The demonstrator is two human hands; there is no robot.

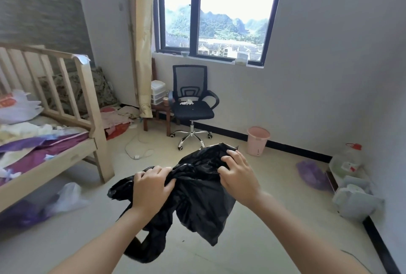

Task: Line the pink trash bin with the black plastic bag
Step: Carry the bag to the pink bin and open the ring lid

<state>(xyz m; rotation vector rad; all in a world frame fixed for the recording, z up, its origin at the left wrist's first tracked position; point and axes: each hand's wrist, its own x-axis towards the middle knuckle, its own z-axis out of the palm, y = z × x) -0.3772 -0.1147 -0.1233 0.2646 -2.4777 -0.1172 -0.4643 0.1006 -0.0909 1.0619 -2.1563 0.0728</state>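
Note:
A crumpled black plastic bag (197, 199) hangs in the air in front of me, held by both hands. My left hand (151, 186) grips a bunched part at its left side. My right hand (237, 172) pinches the bag's upper right part, fingers curled into the plastic. One loop handle dangles below at the lower left. The pink trash bin (258, 140) stands upright on the floor against the far wall under the window, well beyond the bag and to the right. Its inside is not visible from here.
A black office chair (192, 102) stands left of the bin. A wooden bed (55, 133) piled with clothes fills the left. A white cable (138, 153) lies on the floor. A purple bag (312, 175), bottle and boxes sit at the right wall.

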